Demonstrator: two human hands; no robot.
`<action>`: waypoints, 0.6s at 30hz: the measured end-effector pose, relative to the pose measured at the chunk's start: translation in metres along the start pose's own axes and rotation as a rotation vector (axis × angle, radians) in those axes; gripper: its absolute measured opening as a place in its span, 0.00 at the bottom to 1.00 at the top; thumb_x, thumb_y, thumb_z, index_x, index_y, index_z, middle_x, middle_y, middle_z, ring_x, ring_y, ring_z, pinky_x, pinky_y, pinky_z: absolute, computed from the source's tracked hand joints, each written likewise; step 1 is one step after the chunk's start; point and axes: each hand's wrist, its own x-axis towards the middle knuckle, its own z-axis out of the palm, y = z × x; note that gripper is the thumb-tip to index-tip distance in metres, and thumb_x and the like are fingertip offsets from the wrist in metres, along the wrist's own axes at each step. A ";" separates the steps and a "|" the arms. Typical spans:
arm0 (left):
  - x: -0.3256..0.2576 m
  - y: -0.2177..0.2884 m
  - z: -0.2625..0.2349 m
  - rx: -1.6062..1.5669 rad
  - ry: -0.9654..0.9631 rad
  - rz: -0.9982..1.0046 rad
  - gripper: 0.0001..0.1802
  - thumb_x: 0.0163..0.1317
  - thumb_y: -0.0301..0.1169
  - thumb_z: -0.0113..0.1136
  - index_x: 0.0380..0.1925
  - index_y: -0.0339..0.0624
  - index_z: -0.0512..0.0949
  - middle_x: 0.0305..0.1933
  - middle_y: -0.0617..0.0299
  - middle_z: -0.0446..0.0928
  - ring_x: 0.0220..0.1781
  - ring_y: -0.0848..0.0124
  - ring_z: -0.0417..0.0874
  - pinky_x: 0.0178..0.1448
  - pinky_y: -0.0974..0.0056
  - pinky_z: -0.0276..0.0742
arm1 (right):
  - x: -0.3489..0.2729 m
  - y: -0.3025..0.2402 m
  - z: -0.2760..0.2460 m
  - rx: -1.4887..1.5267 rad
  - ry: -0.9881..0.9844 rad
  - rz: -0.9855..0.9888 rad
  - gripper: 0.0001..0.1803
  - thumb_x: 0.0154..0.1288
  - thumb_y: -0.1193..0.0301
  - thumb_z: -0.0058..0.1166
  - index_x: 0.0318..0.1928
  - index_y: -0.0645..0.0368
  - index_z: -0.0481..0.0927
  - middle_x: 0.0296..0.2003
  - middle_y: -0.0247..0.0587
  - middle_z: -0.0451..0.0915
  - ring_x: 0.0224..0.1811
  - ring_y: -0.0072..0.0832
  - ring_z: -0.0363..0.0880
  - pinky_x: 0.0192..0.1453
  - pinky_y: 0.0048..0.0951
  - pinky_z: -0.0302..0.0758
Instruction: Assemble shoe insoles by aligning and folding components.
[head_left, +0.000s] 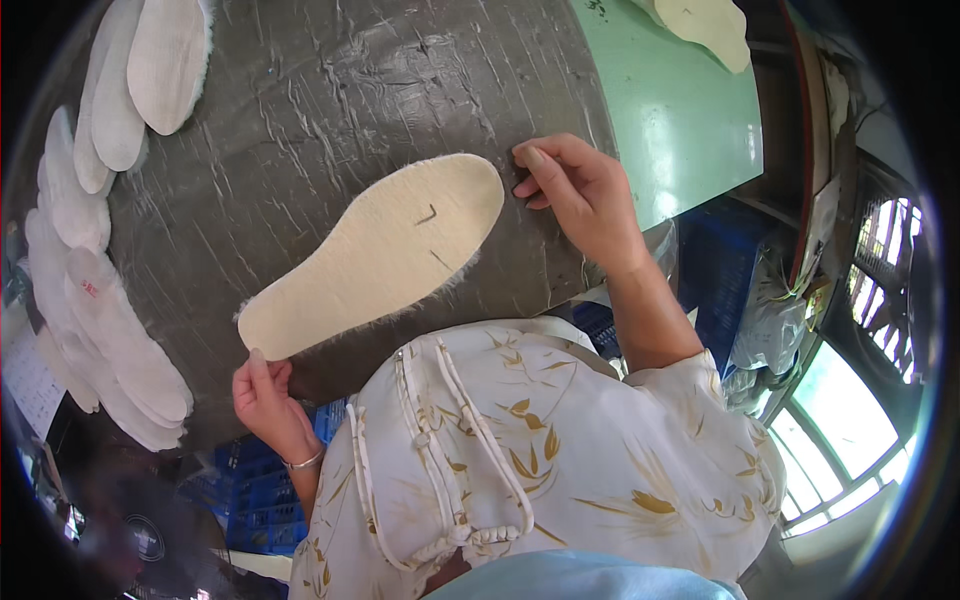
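Observation:
A cream, fuzzy-edged insole (370,250) lies slantwise over the dark table, with dark pen marks near its wider end. The thumb of my left hand (268,392) presses on its narrow heel end, the fingers curled underneath in a pinch. Just past the wide toe end, and apart from it, my right hand (585,195) hovers with thumb and fingers bent together. Small dark spots show by the right fingertips; what they are, if anything held, I cannot make out.
White insoles (125,340) lie overlapped along the table's left edge, with more insoles (170,65) at the upper left. A cream piece (705,28) rests on the green board (680,120) at the right. Blue crates (265,500) stand below the table (290,130).

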 end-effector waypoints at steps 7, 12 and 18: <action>0.006 0.001 0.000 0.179 -0.007 0.123 0.09 0.65 0.30 0.61 0.33 0.34 0.76 0.28 0.58 0.81 0.26 0.76 0.81 0.29 0.75 0.77 | -0.001 -0.004 -0.009 -0.128 -0.248 -0.058 0.16 0.68 0.67 0.55 0.48 0.66 0.81 0.30 0.35 0.82 0.29 0.17 0.79 0.34 0.20 0.76; 0.008 0.014 -0.002 0.586 0.047 0.335 0.22 0.58 0.33 0.70 0.43 0.35 0.68 0.23 0.61 0.77 0.22 0.78 0.76 0.29 0.72 0.74 | 0.009 -0.004 -0.008 -0.281 -0.342 -0.109 0.18 0.58 0.62 0.61 0.39 0.66 0.84 0.29 0.43 0.84 0.32 0.28 0.81 0.40 0.30 0.77; -0.032 0.032 0.034 0.610 -0.042 1.078 0.26 0.54 0.29 0.71 0.52 0.35 0.74 0.47 0.55 0.77 0.48 0.64 0.78 0.54 0.61 0.73 | -0.004 -0.009 0.001 0.035 -0.434 -0.101 0.15 0.61 0.65 0.63 0.39 0.66 0.83 0.29 0.35 0.82 0.33 0.19 0.78 0.38 0.22 0.76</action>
